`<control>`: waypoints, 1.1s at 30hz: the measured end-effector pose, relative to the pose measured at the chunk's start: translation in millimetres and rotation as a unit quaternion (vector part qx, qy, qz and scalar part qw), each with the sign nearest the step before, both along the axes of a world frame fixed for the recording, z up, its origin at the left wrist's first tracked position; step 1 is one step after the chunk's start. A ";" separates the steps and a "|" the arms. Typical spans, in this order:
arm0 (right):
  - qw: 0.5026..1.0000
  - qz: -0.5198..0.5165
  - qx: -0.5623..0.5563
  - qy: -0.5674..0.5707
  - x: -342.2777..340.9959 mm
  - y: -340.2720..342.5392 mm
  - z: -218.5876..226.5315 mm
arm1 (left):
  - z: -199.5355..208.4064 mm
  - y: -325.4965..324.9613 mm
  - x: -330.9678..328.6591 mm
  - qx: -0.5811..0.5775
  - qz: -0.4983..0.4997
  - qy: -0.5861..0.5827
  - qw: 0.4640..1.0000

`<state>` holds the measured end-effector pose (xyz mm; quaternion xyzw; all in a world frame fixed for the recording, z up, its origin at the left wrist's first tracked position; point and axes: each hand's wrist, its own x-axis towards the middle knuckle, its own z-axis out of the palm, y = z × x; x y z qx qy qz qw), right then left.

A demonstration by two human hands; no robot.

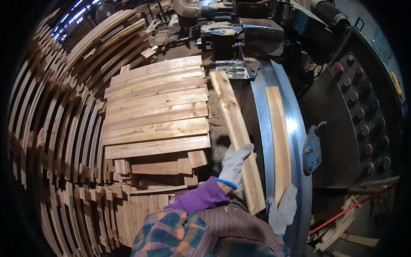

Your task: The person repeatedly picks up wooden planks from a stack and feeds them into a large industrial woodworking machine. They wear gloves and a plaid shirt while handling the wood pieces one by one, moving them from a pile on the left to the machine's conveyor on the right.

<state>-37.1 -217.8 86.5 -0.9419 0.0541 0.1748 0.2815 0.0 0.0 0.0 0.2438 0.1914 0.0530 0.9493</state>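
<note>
**Rough wood, shiny steel, knitted cloth**

Bare, unpainted wood in the long board point(237, 137) under the left glove point(233, 165), matt and rough-sawn, pale with a darker grain. Same raw wood in the narrower slat point(280, 141) by the right glove point(282, 210) and in the stacked planks point(156, 107). Gloves of grey knitted cloth, soft and matt, blue at the cuff. Purple cloth sleeve point(199, 199), smooth. Machine bed point(261, 120) of bright polished metal, glossy. Control panel point(342, 124) of dark painted metal, dull, with red plastic-looking buttons.
</note>
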 end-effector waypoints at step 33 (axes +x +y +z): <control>0.864 0.180 -0.236 -0.407 103.3 5.2 -51.8 | 3.4 199.8 -114.2 -0.108 0.401 0.264 0.871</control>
